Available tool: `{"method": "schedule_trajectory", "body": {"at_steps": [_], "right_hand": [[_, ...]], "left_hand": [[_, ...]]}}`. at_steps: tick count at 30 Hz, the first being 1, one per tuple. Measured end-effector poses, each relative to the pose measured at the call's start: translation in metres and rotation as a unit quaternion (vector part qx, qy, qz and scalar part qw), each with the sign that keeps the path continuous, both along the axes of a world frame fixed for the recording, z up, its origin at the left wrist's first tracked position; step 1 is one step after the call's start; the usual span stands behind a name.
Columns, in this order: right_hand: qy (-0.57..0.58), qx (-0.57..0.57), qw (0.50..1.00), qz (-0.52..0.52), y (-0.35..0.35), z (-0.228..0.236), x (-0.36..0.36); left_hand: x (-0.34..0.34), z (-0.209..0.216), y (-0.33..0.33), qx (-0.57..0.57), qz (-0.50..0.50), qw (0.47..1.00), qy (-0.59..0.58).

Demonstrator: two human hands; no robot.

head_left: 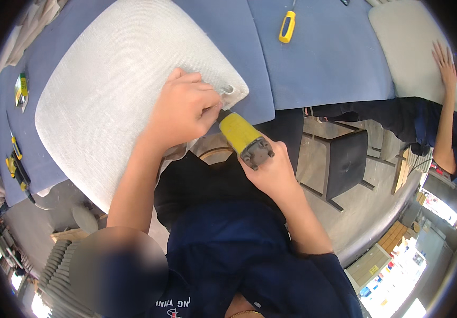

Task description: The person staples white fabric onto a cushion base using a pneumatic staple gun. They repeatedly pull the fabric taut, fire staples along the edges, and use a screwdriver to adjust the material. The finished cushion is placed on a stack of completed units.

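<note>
A single view looks steeply down from the person's head, so the dark blue shirt point(223, 233) fills the lower middle, very close and seen from above. The left hand point(188, 106) and right hand point(276, 172) sit around the centre, near the lens, with the forearms reaching up from below. Past them it faces across the blue-topped counter point(324, 69), which spans the upper part. The wide fisheye takes in the floor point(387, 217) and, farther off at both sides, other people's arms, bending straight edges toward a dark round rim.
</note>
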State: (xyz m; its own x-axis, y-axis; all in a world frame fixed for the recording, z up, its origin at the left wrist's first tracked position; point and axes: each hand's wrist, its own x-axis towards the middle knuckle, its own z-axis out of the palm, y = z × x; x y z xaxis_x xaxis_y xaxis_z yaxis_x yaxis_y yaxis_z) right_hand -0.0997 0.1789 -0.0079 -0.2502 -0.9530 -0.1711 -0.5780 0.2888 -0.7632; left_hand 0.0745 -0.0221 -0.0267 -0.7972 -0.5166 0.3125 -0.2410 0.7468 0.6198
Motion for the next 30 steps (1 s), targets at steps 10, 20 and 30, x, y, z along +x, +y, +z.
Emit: {"method": "schedule_trajectory", "body": {"at_steps": [10, 20, 30], "right_hand": [[-0.022, -0.014, 1.000, -0.004, 0.011, 0.022, 0.005], [0.012, -0.003, 1.000, 0.023, 0.009, 0.008, 0.009], [-0.018, -0.018, 1.000, 0.005, 0.007, 0.016, 0.006]], "left_hand": [[0.014, 0.013, 0.000, -0.001, -0.002, 1.000, -0.008], [0.014, -0.001, 0.005, 0.028, 0.022, 0.999, 0.023], [0.023, 0.023, 0.007, -0.047, -0.005, 0.998, -0.041]]}}
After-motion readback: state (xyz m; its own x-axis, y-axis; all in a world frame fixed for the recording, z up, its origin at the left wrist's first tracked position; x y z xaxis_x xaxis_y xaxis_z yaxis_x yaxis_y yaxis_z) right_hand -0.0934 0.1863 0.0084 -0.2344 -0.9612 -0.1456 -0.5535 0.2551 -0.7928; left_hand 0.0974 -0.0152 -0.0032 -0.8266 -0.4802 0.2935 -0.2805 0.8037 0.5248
